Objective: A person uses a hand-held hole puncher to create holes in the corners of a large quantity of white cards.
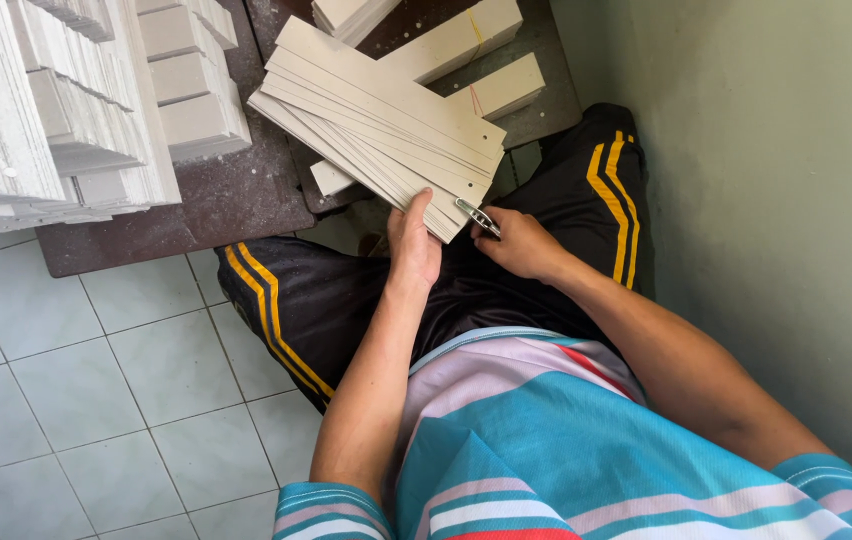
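So the left hand (413, 245) is closed on the near end of a fanned stack of long beige card strips (381, 120), thumb on top and fingers curled underneath. The stack sticks out away from the body and up toward the far left, hanging over the edge of the low dark desk (236, 195). The right hand (521, 243) is just to the right of it, closed around a small metal clip-like tool (477, 216) whose tip touches the near right corner of the strips, right by the little punched holes. Can't tell exactly what kind of tool it is from here, it's mostly hidden in the fist.

What I'd worry about: the strips are already fanned out, not squared up, and only one end is pinched. If that thumb eases off at all, my guess is the outer ones slide and spill onto the tiled floor (66, 400) or the lap. Also the holes probably won't line up while the stack is splayed like that, so the metal tip could catch only some strips or tear a corner.

Farther out, there are bundled blocks of the same strips (501, 88) on the far side of the desk, and big white stacks (66, 110) piled on the left. Green wall (766, 150) close on the right, so not much elbow room.
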